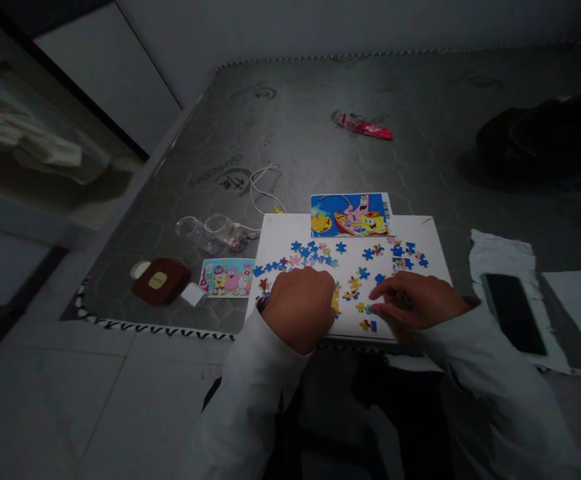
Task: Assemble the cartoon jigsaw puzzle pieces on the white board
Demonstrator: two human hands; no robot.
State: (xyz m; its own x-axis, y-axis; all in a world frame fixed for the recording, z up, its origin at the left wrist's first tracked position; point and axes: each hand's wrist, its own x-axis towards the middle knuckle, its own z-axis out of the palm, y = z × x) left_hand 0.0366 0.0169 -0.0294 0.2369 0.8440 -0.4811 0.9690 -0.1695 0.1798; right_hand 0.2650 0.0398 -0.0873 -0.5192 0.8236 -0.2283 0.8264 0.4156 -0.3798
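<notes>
White board (290, 233), low in the centre of the frame, carries both hands. The left hand (300, 307) is curled into a loose fist, knuckles up, resting on the board's lower left part; whether anything sits inside it cannot be told, since the fingers are hidden under the hand. The right hand (413, 299) lies flat and low just to its right, fingers (383, 303) stretched leftward and close together, tips touching a small piece (365, 308) on the board. Loose puzzle pieces (320, 257), mostly blue and yellow, are scattered above and between the hands; some are covered by them.

At the board's top edge lies a cartoon picture (349, 215). A second card (227, 277) lies just left of the board. Further left sit a dark brown case (160, 281), a clear bag (210, 233) and a white cable (263, 190). A red tube (363, 125) lies well above, in the upper centre. At right, a black phone (513, 312) rests on a white cloth (495, 257). A dark shape in the upper right is too dim to make out. All rests on a grey mattress (320, 147). Sleeves are cut off at the bottom edge.
</notes>
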